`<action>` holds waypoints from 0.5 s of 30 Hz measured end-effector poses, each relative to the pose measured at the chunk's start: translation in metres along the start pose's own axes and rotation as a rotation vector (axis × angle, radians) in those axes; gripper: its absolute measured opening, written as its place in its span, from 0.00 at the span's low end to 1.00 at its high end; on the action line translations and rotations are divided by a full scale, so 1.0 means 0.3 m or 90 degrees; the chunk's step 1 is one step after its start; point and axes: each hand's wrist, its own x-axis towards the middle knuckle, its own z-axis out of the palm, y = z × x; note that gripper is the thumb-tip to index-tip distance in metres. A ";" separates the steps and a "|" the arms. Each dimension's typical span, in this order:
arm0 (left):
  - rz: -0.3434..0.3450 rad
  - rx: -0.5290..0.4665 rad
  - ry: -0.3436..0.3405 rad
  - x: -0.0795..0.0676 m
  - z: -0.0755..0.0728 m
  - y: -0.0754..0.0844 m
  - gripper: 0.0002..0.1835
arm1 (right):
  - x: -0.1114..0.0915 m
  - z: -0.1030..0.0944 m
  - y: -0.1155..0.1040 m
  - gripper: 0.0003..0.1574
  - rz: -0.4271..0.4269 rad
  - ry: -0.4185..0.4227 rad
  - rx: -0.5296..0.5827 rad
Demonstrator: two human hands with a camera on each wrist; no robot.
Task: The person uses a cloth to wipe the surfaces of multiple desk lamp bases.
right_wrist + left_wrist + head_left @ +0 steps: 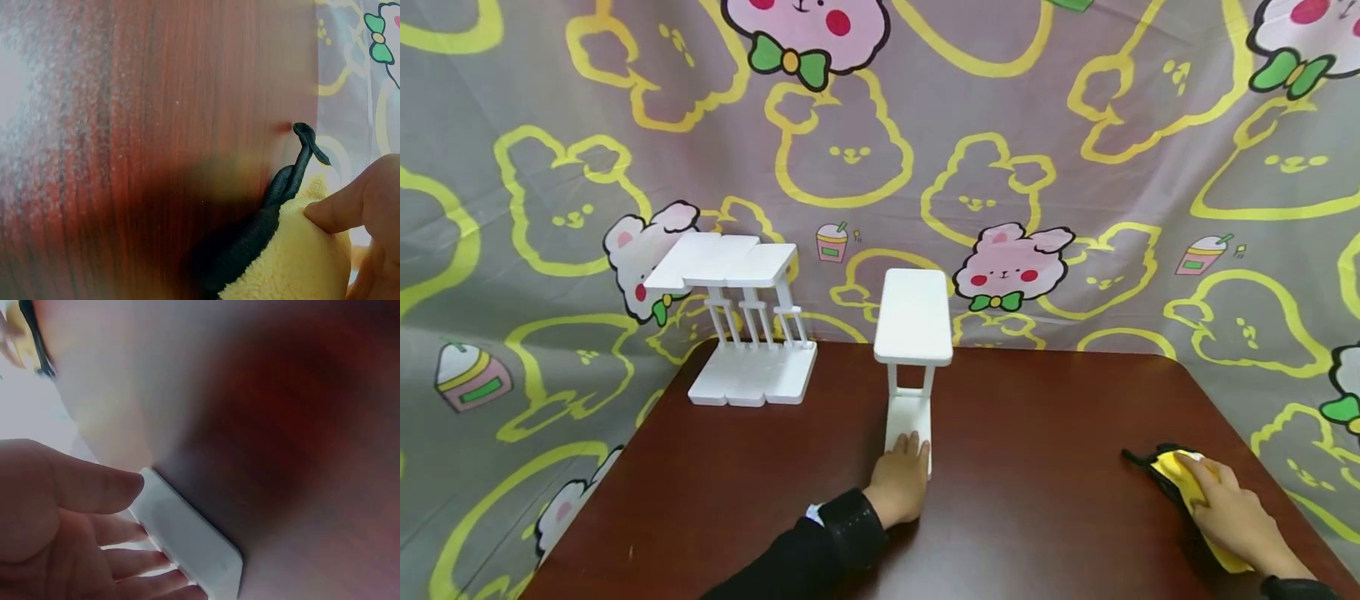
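A white stand (913,317) with a flat top, two posts and a long base stands mid-table. My left hand (901,479) rests on the near part of its base, fingers extended. In the left wrist view, the thumb lies by one end of the white base (187,531) and the fingers reach along its edge. Over at the right, my right hand (1240,512) holds a yellow and black cloth (1183,483). The right wrist view shows the thumb pressing on the cloth's fuzzy yellow side (294,256), with a black loop (303,147) sticking out.
Several similar white stands (752,375) stand side by side at the table's back left. The dark brown table (1022,467) runs back to a cartoon-patterned curtain (985,108), which also hangs along both sides.
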 end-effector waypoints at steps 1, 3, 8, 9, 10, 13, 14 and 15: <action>0.008 0.007 -0.003 -0.007 -0.004 0.027 0.30 | 0.002 -0.002 0.000 0.38 -0.001 -0.001 0.001; 0.024 0.023 -0.014 -0.017 -0.012 0.077 0.31 | 0.005 -0.004 -0.001 0.39 0.000 -0.008 0.003; 0.068 0.058 -0.046 -0.043 -0.037 0.183 0.35 | 0.002 0.003 -0.008 0.39 0.002 -0.005 -0.001; 0.078 0.071 -0.047 -0.049 -0.042 0.199 0.35 | 0.001 0.006 -0.009 0.39 0.004 -0.005 -0.003; 0.087 0.083 -0.047 -0.056 -0.045 0.212 0.34 | 0.000 0.008 -0.012 0.39 0.006 -0.001 -0.005; 0.107 0.117 -0.036 -0.064 -0.055 0.235 0.33 | 0.000 0.005 -0.014 0.39 0.022 0.000 -0.010; 0.112 0.122 -0.029 -0.064 -0.056 0.237 0.33 | 0.001 0.003 -0.015 0.40 0.030 0.004 -0.013; 0.117 0.125 -0.022 -0.065 -0.056 0.237 0.32 | 0.002 0.003 -0.015 0.43 0.041 0.011 -0.013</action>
